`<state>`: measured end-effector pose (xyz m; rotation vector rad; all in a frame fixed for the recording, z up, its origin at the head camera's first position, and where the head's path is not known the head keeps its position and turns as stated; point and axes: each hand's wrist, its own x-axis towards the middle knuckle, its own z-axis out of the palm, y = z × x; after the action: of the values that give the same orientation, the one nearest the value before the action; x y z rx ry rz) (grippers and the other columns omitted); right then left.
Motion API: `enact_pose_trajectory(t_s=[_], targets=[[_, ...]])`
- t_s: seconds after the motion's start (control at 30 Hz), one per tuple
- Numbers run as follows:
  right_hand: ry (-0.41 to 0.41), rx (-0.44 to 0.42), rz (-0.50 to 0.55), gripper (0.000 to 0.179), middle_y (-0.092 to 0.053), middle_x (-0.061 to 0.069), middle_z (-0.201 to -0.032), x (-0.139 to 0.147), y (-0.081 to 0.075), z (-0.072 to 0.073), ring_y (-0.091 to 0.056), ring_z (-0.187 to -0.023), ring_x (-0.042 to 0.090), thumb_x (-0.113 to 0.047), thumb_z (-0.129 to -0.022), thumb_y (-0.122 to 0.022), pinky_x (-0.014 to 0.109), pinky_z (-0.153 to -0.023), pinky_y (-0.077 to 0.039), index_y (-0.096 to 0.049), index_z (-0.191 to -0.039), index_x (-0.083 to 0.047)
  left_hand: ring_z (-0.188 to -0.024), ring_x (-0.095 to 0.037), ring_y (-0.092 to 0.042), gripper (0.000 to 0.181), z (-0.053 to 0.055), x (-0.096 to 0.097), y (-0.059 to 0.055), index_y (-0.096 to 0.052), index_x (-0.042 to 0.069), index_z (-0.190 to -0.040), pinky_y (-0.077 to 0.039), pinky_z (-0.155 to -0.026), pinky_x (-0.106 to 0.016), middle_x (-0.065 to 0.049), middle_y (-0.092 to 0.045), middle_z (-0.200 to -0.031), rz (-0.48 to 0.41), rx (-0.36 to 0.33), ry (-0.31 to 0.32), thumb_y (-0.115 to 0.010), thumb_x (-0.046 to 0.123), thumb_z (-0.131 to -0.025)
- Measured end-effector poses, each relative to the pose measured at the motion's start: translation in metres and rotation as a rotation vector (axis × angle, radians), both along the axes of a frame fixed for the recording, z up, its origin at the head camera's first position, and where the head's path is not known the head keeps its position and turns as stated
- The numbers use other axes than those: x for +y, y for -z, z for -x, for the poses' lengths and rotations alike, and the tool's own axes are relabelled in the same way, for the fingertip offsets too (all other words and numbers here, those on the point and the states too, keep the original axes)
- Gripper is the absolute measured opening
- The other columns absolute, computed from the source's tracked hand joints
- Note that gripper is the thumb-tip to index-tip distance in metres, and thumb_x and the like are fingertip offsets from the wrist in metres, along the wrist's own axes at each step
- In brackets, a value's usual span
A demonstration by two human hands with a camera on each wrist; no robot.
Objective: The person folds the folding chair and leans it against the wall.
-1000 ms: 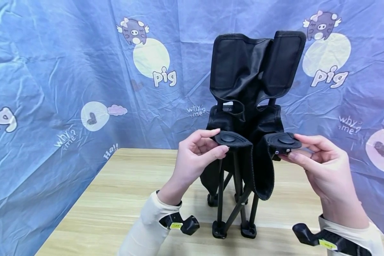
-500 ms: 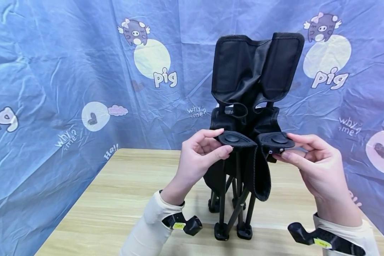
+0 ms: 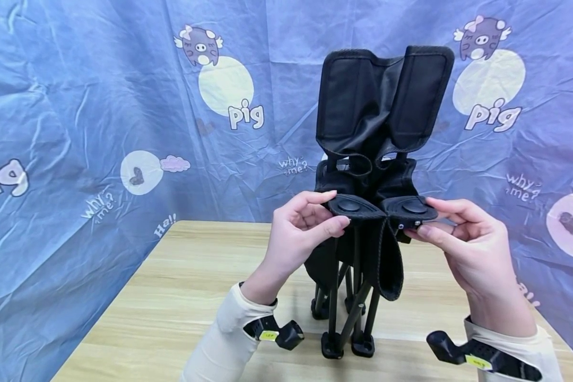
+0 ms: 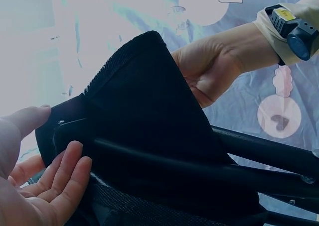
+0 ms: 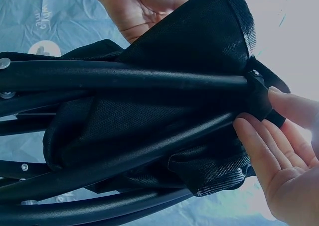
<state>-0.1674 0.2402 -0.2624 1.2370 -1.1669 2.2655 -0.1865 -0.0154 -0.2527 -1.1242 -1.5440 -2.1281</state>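
Note:
A small black folding chair (image 3: 360,106) stands upright on the table, partly folded, its fabric seat sagging in a fold between the two front corners. My left hand (image 3: 298,228) pinches the left front seat corner (image 3: 355,207), thumb below and fingertips on top. On the other side my right hand (image 3: 472,239) pinches the right front corner (image 3: 408,208) the same way. The two corners meet closely in the head view. Crossed dark tube legs (image 3: 355,313) end in black feet. The right wrist view shows the tubes (image 5: 149,76) running into the held corner.
The light wooden table (image 3: 172,297) carries the chair near its middle. A blue printed cloth (image 3: 100,106) hangs behind and at the sides. Each wrist wears a black camera strap (image 3: 487,358).
Both hands have drawn the two front seat corners toward each other, the right hand moving left and the left hand slightly right. The front legs stand closer together.

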Motion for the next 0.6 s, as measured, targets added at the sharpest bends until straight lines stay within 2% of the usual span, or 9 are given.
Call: enact_pose_trajectory(t_s=[0.2,0.37,0.47,0.6], targets=[[0.005,0.007,0.0,0.042,-0.065,0.033,-0.11,-0.001,0.001,0.0,-0.071,-0.092,0.038,0.035,-0.081,-0.051,0.045,-0.083,-0.055,-0.05,-0.122,0.027,-0.065,-0.011,-0.069,0.041,0.0,-0.001,-0.001,-0.057,-0.016,-0.12,-0.061,-0.068,-0.034,-0.032,-0.065,-0.079,0.006,0.002,0.008,-0.067,-0.014,-0.081],[-0.026,0.027,0.035,0.041,-0.063,0.037,-0.111,0.0,0.004,-0.001,-0.07,-0.095,0.041,0.035,-0.083,-0.047,0.048,-0.082,-0.056,-0.047,-0.124,0.029,-0.066,-0.015,-0.071,0.041,0.001,-0.006,-0.001,-0.055,-0.017,-0.122,-0.061,-0.071,-0.041,-0.028,-0.068,-0.083,0.014,-0.03,0.055,-0.066,-0.013,-0.082],[-0.047,0.032,0.055,0.04,-0.063,0.038,-0.111,0.002,0.006,-0.002,-0.069,-0.096,0.042,0.034,-0.085,-0.045,0.048,-0.081,-0.057,-0.046,-0.124,0.03,-0.069,-0.024,-0.072,0.041,0.002,-0.009,-0.001,-0.054,-0.016,-0.124,-0.06,-0.072,-0.048,-0.027,-0.068,-0.086,0.028,-0.04,0.094,-0.064,-0.012,-0.084],[-0.057,0.03,0.056,0.041,-0.062,0.038,-0.114,0.004,0.006,-0.003,-0.069,-0.097,0.042,0.034,-0.085,-0.043,0.048,-0.082,-0.056,-0.046,-0.125,0.029,-0.073,-0.045,-0.069,0.042,0.002,-0.013,0.0,-0.053,-0.016,-0.126,-0.06,-0.072,-0.05,-0.031,-0.067,-0.09,0.049,-0.03,0.118,-0.064,-0.011,-0.086]])
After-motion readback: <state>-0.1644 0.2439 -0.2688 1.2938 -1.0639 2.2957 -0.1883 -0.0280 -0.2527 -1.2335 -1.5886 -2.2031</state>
